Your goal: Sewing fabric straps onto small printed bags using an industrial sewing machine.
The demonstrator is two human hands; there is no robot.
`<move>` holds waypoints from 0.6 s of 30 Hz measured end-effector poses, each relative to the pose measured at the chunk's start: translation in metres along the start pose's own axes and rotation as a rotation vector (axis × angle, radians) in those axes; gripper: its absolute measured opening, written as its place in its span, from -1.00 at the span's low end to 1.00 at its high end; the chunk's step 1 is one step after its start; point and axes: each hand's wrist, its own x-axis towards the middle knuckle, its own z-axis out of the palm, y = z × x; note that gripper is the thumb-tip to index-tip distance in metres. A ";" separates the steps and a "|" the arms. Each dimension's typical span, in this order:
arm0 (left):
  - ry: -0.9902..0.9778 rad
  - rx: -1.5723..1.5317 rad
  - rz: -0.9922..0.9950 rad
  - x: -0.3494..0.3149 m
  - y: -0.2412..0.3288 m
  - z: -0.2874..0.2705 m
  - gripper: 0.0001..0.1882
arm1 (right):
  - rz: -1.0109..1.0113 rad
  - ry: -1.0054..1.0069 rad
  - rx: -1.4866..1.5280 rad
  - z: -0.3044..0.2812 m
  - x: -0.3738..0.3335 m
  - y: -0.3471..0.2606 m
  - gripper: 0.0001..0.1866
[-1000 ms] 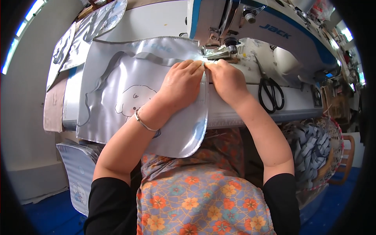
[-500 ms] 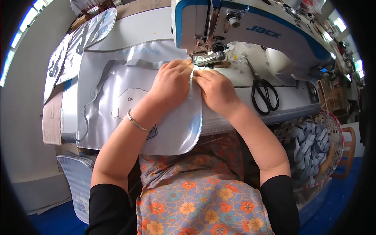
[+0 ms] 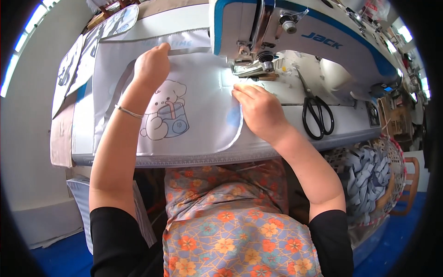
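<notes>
A white, sheeny fabric panel (image 3: 203, 115) printed with a cartoon puppy and a drink cup lies on the table of a sewing machine (image 3: 295, 27). Over its upper part runs a loose grey strip (image 3: 189, 50), pinched in my left hand (image 3: 153, 67); the fingertips are partly hidden. My right hand (image 3: 260, 111) grips the panel's right edge with fingers close together, just in front of the presser foot (image 3: 244, 70). The thumb there is out of sight. The machine's lamp brightens the edge by the foot.
Black-handled scissors (image 3: 317, 111) lie right of my right hand. A basket (image 3: 400, 171) of grey strips (image 3: 369, 173) stands at the lower right. More printed panels (image 3: 110, 27) lie at the far left; others (image 3: 78, 198) hang below the table's left end.
My left hand has moved left, away from the presser foot, along the grey strip. The panel's near edge has drawn up onto the table, uncovering the puppy print. My right hand stays by the foot.
</notes>
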 end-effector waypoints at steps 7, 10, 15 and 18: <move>-0.062 -0.946 -0.125 -0.054 -0.011 -0.057 -0.60 | 0.056 -0.007 0.000 0.001 0.004 0.004 -0.69; -0.147 -0.975 0.011 -0.097 -0.006 -0.088 -0.54 | 0.018 0.029 -0.024 0.005 0.002 0.010 -0.70; -0.281 -0.564 -0.051 -0.152 0.016 -0.124 -0.66 | 0.116 0.041 0.093 -0.012 -0.004 -0.008 -0.71; -0.364 -0.650 -0.086 -0.172 0.050 -0.151 -0.66 | 0.358 -0.045 0.680 -0.027 -0.009 -0.072 -0.59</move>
